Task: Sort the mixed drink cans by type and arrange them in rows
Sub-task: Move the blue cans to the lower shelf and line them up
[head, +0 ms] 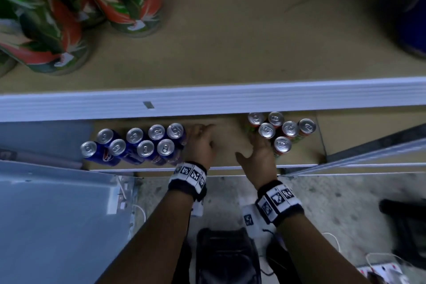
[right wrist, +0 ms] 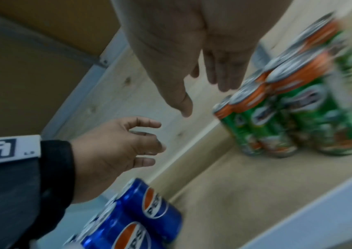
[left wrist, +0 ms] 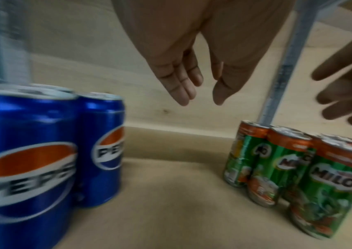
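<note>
Several blue Pepsi cans (head: pixel 138 143) stand in two rows at the left of the lower shelf (head: pixel 302 152). Several green Milo cans (head: pixel 281 129) stand bunched at its right. My left hand (head: pixel 202 136) hovers just right of the Pepsi rows, fingers relaxed and holding nothing. My right hand (head: pixel 255 150) is beside the left edge of the Milo group, also empty. In the left wrist view the left hand (left wrist: pixel 194 94) hangs with straight fingers between the Pepsi cans (left wrist: pixel 27 160) and the Milo cans (left wrist: pixel 298 168). In the right wrist view the right hand (right wrist: pixel 202 94) spreads above bare shelf next to the Milo cans (right wrist: pixel 288 118).
A white shelf edge (head: pixel 207 101) overhangs the back of the lower shelf. Above it stand large green-and-orange packs (head: pixel 57 18) and a blue object (head: pixel 405 7). A grey panel (head: pixel 57 214) is at the lower left. A black bag (head: pixel 228 256) and cables lie on the floor.
</note>
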